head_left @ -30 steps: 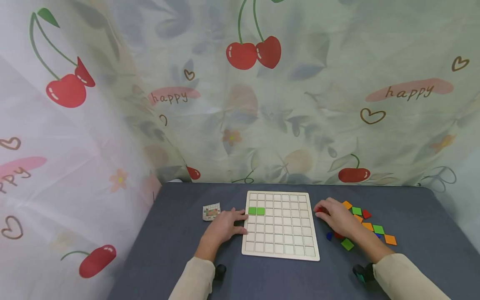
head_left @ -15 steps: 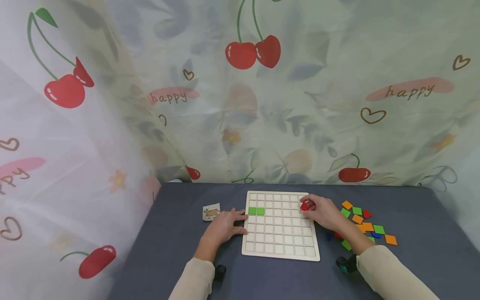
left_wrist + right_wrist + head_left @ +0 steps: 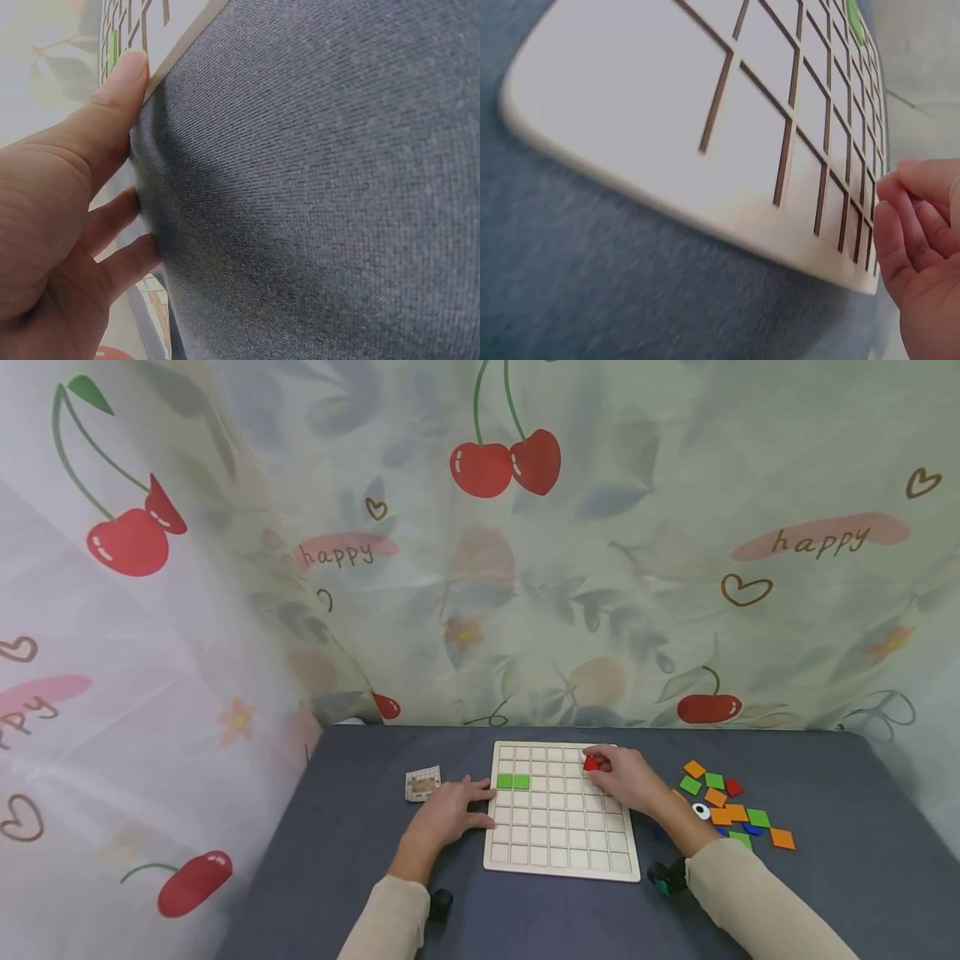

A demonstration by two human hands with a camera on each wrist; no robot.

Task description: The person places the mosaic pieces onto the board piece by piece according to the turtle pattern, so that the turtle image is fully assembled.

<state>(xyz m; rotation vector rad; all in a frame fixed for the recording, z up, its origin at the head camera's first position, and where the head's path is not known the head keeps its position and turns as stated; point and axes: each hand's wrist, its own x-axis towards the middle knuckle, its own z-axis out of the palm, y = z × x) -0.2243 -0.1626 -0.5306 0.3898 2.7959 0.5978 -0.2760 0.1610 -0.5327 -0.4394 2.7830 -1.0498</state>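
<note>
A white gridded board point(image 3: 551, 839) lies on the dark table, with two green square tiles point(image 3: 513, 782) side by side in its left columns. My left hand point(image 3: 448, 810) rests at the board's left edge; in the left wrist view its thumb point(image 3: 120, 86) lies along the rim and the other fingers are loosely bent. Over the upper right cells, my right hand point(image 3: 628, 778) pinches a small red piece point(image 3: 591, 763) between thumb and fingertips. The right wrist view shows those fingertips point(image 3: 892, 184) drawn together, with the red piece hidden there.
Right of the board several loose pieces are scattered: orange tiles point(image 3: 737, 812), green tiles point(image 3: 757, 819), a red piece point(image 3: 733, 787), blue pieces point(image 3: 752, 830) and a white ring-like piece point(image 3: 701, 811). A small printed card point(image 3: 422, 784) lies to the left. A patterned curtain point(image 3: 570, 610) backs the table.
My right hand has moved left from beside the loose pieces to over the board, carrying the red piece. My left hand has stayed at the board's edge.
</note>
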